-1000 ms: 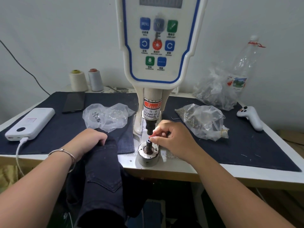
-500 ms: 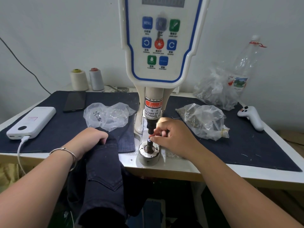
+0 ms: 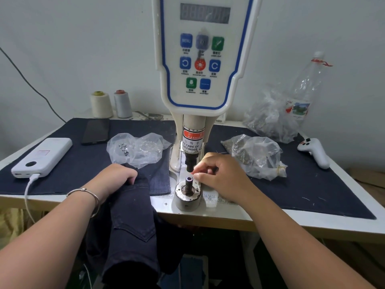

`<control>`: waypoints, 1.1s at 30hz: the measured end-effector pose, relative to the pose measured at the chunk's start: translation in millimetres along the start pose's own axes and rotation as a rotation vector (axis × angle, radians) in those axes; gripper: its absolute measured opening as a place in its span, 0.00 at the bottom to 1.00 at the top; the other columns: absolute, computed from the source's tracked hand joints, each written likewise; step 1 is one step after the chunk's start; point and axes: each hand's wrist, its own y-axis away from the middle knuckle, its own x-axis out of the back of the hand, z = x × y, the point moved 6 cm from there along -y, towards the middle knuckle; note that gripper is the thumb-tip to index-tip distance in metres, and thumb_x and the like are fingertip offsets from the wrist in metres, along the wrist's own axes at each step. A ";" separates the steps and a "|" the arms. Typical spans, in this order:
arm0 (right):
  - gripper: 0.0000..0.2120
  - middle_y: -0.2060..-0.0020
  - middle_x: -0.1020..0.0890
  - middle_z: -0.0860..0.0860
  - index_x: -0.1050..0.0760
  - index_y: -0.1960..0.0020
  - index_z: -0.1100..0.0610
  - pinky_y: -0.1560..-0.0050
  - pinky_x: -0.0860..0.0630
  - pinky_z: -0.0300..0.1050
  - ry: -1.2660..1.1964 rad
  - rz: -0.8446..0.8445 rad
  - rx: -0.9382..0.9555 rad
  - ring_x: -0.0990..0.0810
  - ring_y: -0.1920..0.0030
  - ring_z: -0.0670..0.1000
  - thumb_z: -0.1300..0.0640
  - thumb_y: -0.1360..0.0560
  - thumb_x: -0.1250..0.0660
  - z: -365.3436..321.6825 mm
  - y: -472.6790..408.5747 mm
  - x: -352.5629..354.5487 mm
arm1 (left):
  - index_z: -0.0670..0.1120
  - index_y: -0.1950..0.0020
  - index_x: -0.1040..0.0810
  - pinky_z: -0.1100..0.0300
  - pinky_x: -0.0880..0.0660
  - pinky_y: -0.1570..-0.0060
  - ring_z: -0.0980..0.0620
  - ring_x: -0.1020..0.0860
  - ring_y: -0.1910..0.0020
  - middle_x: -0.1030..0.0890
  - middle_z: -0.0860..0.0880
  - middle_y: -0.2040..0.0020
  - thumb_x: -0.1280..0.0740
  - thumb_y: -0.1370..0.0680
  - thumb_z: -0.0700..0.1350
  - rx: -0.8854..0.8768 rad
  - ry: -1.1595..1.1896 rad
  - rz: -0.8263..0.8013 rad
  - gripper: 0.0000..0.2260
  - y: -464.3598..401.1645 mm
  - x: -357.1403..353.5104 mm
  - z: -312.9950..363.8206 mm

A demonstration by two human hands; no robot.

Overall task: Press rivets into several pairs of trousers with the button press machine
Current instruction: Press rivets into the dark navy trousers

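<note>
The white button press machine (image 3: 200, 59) stands at the middle of the table. Its black upper punch (image 3: 190, 163) hangs just above the lower die post (image 3: 189, 182), whose top shows a small pale ring. My right hand (image 3: 223, 174) is just right of the post, its fingers curled and its fingertips close to the punch; I see nothing between them. At the table's front edge my left hand (image 3: 120, 176) grips the dark trousers (image 3: 131, 226), which hang down off the edge.
A clear bag with silver rivets (image 3: 137, 149) lies left of the machine. Two more bags (image 3: 254, 155) (image 3: 270, 122) and a plastic bottle (image 3: 306, 86) are on the right. A power bank (image 3: 41, 157), phone (image 3: 95, 131), thread spools (image 3: 102, 104) and white controller (image 3: 314, 151) lie around.
My right hand has drawn back to the right off the lower die post, leaving its top uncovered. My left hand still holds the trousers in place.
</note>
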 end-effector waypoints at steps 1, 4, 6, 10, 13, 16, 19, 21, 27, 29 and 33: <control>0.03 0.63 0.19 0.49 0.16 0.60 0.53 0.59 0.27 0.36 -0.012 0.039 -0.004 0.23 0.64 0.47 0.60 0.29 0.27 1.1 2.6 5.1 | 0.48 0.78 0.41 0.57 0.47 0.71 0.50 0.44 0.70 0.40 0.50 0.74 0.37 0.35 0.35 0.000 0.000 0.000 0.17 0.3 0.2 0.1; 0.04 0.65 0.17 0.46 0.16 0.60 0.56 0.61 0.27 0.31 -0.107 0.153 -0.018 0.22 0.64 0.44 0.63 0.29 0.27 5.8 20.5 17.4 | 0.49 0.78 0.40 0.58 0.46 0.71 0.50 0.42 0.70 0.39 0.50 0.74 0.36 0.35 0.36 0.009 0.005 -0.019 0.17 4.7 1.6 2.2; 0.06 0.66 0.17 0.46 0.17 0.62 0.55 0.62 0.29 0.30 -0.154 0.166 -0.037 0.23 0.66 0.41 0.64 0.28 0.28 10.0 39.2 16.9 | 0.49 0.78 0.37 0.59 0.43 0.71 0.50 0.39 0.71 0.36 0.50 0.75 0.35 0.34 0.36 0.033 0.029 -0.063 0.17 13.7 5.0 1.9; 0.09 0.66 0.17 0.45 0.17 0.63 0.47 0.62 0.26 0.36 -0.086 0.020 -0.082 0.21 0.65 0.45 0.61 0.28 0.27 10.7 72.2 2.2 | 0.47 0.75 0.33 0.64 0.36 0.78 0.52 0.31 0.77 0.31 0.48 0.74 0.32 0.40 0.35 0.098 0.176 -0.360 0.12 55.2 12.5 7.4; 0.09 0.61 0.15 0.43 0.18 0.55 0.44 0.61 0.26 0.32 -0.130 -0.104 -0.038 0.19 0.62 0.42 0.58 0.29 0.25 -9.5 80.9 -10.5 | 0.40 0.63 0.26 0.61 0.24 0.72 0.49 0.20 0.71 0.22 0.42 0.67 0.28 0.38 0.33 0.084 0.172 -0.613 0.09 93.7 17.4 16.5; 0.31 0.42 0.20 0.35 0.30 0.35 0.38 0.48 0.26 0.33 -0.184 -0.285 0.002 0.22 0.44 0.37 0.48 0.34 0.21 -31.6 83.0 -29.5 | 0.34 0.55 0.19 0.58 0.19 0.61 0.47 0.16 0.63 0.16 0.39 0.59 0.31 0.32 0.34 0.030 0.137 -0.845 0.07 128.7 12.7 32.5; 0.53 0.32 0.36 0.26 0.50 0.28 0.27 0.35 0.36 0.31 -0.264 -0.516 -0.009 0.38 0.32 0.28 0.43 0.40 0.19 -46.9 91.0 -52.7 | 0.37 0.55 0.16 0.59 0.19 0.59 0.49 0.15 0.61 0.15 0.41 0.58 0.35 0.28 0.33 -0.062 0.189 -0.978 0.08 153.2 3.0 53.6; 0.52 0.31 0.32 0.32 0.47 0.29 0.26 0.35 0.33 0.31 -0.455 -0.679 -0.051 0.35 0.31 0.32 0.54 0.39 0.19 -55.2 99.5 -65.2 | 0.38 0.52 0.16 0.60 0.20 0.56 0.50 0.15 0.59 0.14 0.43 0.57 0.36 0.26 0.32 -0.118 0.212 -1.078 0.09 166.5 -3.7 65.7; 0.34 0.36 0.23 0.63 0.27 0.34 0.59 0.34 0.30 0.58 -0.829 -0.780 -0.156 0.24 0.36 0.62 0.64 0.40 0.27 -56.5 120.7 -55.4 | 0.43 0.50 0.15 0.62 0.20 0.53 0.53 0.16 0.55 0.14 0.47 0.54 0.40 0.23 0.31 -0.183 0.205 -1.191 0.15 184.6 -11.2 75.1; 0.35 0.35 0.24 0.65 0.28 0.33 0.62 0.34 0.30 0.60 -0.864 -0.781 -0.146 0.26 0.36 0.64 0.65 0.41 0.28 -53.7 123.9 -48.8 | 0.43 0.49 0.15 0.63 0.21 0.53 0.54 0.16 0.55 0.14 0.49 0.53 0.40 0.22 0.31 -0.198 0.201 -1.221 0.15 191.0 -17.6 76.8; 0.35 0.39 0.25 0.69 0.29 0.34 0.65 0.36 0.31 0.60 -0.925 -0.754 -0.126 0.25 0.39 0.66 0.68 0.41 0.30 -53.3 125.1 -34.6 | 0.46 0.49 0.15 0.63 0.21 0.52 0.56 0.16 0.55 0.14 0.50 0.53 0.34 0.21 0.39 -0.245 0.157 -1.234 0.09 195.7 -26.4 86.4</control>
